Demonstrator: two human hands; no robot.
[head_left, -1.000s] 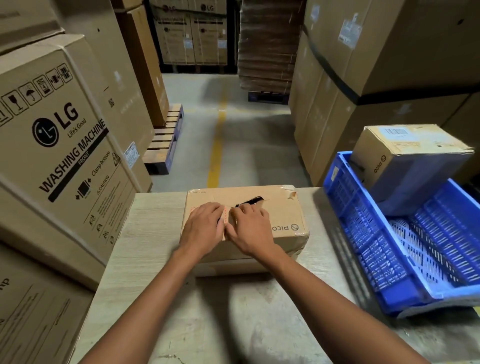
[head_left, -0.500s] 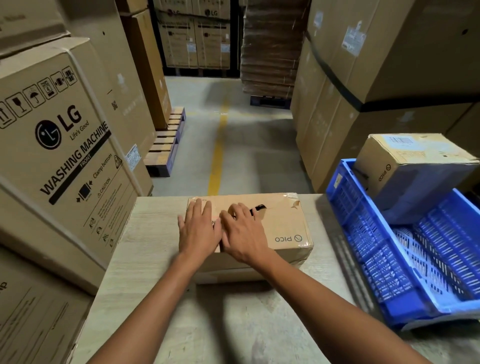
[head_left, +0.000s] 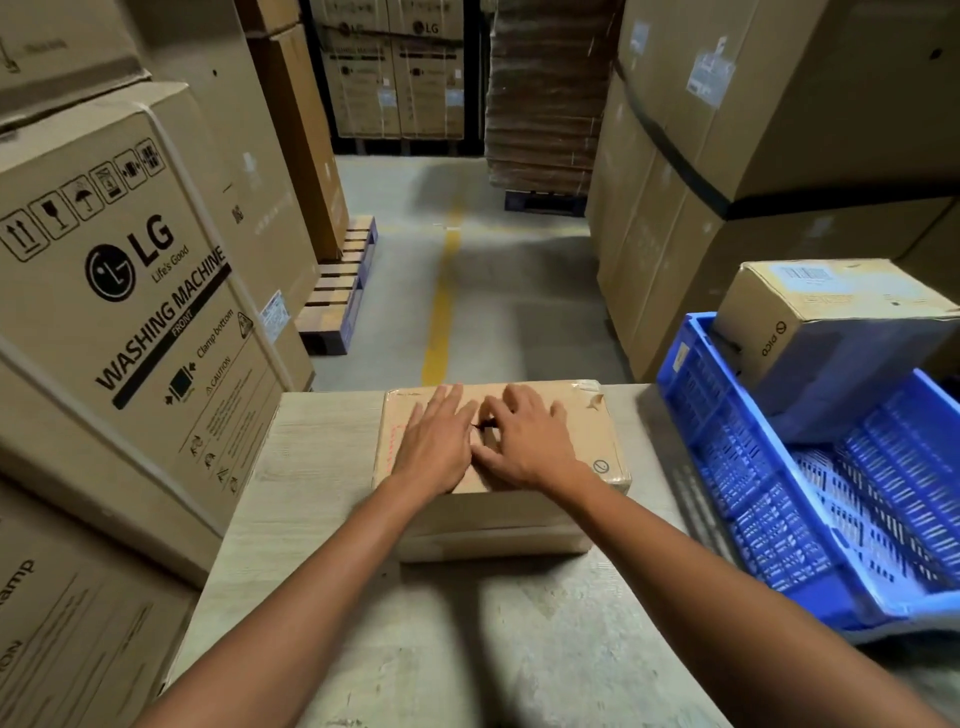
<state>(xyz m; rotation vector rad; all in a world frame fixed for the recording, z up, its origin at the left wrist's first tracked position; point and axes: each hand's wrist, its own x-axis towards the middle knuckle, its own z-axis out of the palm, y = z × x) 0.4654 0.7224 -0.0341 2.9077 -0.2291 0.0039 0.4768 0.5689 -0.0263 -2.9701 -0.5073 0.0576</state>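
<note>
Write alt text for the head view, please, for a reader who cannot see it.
The left hand and right hand rest side by side on a small cardboard box on a table. A blue crate at right holds a second, tilted box.

Both forearms (head_left: 337, 571) bare to the frame's lower edge; the left grip (head_left: 434, 447) and right grip (head_left: 530, 447) are bare hands

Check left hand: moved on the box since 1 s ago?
Yes. Judged against the cardboard box, the left hand has slid forward: its fingers, curled mid-top before, now lie straight, tips near the box's far edge.
</note>
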